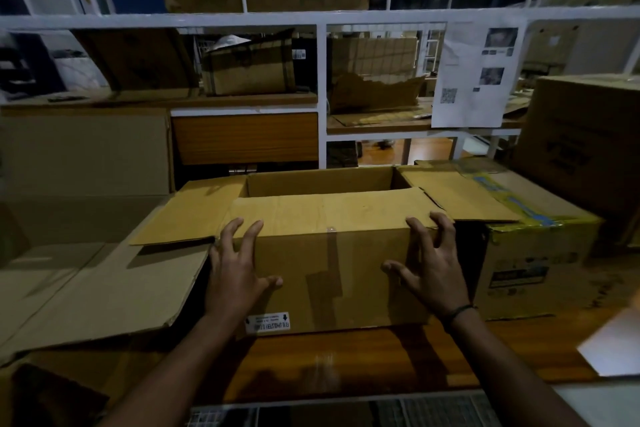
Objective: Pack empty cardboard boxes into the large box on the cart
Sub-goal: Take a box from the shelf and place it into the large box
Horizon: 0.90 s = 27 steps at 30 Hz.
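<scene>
Head camera looks forward and down, close over the wooden table (346,364).

Two bare forearms, no sleeves in view. Left hand (239,274): nothing worn. Right hand (431,274): thin dark band (459,311) at wrist.

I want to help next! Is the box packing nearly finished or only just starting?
Only starting, it seems. Nothing looks packed yet, and no cart shows here. Right now the left hand and right hand press the sides of an open box on the table. Left to do: move that box, the taped box beside it and the flat cardboard.
</scene>
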Available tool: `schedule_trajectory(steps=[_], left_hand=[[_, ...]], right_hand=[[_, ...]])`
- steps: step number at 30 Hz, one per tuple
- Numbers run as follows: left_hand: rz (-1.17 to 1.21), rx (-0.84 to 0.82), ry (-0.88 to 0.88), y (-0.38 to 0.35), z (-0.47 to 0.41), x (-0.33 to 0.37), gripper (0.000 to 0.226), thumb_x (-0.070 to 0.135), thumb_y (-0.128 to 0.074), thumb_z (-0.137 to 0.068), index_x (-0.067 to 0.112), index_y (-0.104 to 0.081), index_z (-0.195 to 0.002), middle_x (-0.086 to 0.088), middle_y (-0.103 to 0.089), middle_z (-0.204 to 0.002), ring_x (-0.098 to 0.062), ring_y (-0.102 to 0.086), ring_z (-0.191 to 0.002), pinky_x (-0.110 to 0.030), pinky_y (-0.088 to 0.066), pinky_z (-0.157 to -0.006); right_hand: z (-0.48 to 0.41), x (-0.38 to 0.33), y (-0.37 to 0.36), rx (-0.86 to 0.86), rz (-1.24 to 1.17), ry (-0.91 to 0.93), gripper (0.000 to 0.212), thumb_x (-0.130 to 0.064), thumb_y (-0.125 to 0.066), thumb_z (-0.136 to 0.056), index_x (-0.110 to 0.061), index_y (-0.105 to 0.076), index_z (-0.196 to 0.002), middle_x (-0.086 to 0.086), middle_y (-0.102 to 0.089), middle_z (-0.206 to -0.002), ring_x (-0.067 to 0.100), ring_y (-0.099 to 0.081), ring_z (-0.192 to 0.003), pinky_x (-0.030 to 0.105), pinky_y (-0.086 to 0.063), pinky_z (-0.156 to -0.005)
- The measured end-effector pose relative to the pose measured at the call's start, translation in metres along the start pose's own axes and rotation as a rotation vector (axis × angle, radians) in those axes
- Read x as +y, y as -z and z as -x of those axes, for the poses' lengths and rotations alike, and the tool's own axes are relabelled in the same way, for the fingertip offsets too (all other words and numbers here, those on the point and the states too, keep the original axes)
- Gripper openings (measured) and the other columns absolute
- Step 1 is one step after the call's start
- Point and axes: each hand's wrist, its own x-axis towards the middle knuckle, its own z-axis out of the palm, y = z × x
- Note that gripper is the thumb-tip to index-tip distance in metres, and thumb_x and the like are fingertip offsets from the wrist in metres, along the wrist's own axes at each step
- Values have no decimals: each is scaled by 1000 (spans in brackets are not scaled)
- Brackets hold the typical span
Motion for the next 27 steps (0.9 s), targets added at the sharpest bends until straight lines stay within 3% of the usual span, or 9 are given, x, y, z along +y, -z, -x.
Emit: schedule_trajectory(steps=[13, 20, 27], left_hand=[[57, 131, -117, 64, -53, 51, 121, 43, -100, -54, 37, -34, -156, 0, -18, -163, -40, -28, -144, -66, -46, -102], [29, 198, -191, 110, -92, 76, 122, 42, -101, -52, 36, -35, -155, -3, -22, -161, -45, -35, -138, -68, -48, -98], [25, 237, -235, 143, -111, 83, 119, 44, -100, -52, 36, -39, -153, -2, -25, -159, -45, -38, -137, -66, -49, -98]], right_hand=[[-69, -20, 70, 199, -3, 144, 84, -61, -71, -78, -19, -47, -146, 21, -26, -154, 46, -31, -141, 64, -50, -99], [-108, -38, 100, 278, -20, 174, 85, -49, -84, -76, -18, -46, -146, 20, -25, -153, 42, -30, -143, 60, -48, -104], [-135, -55, 114, 335, -28, 221, 89, -50, -85, -74, -16, -48, -146, 23, -27, -153, 41, -31, -141, 56, -47, -107]])
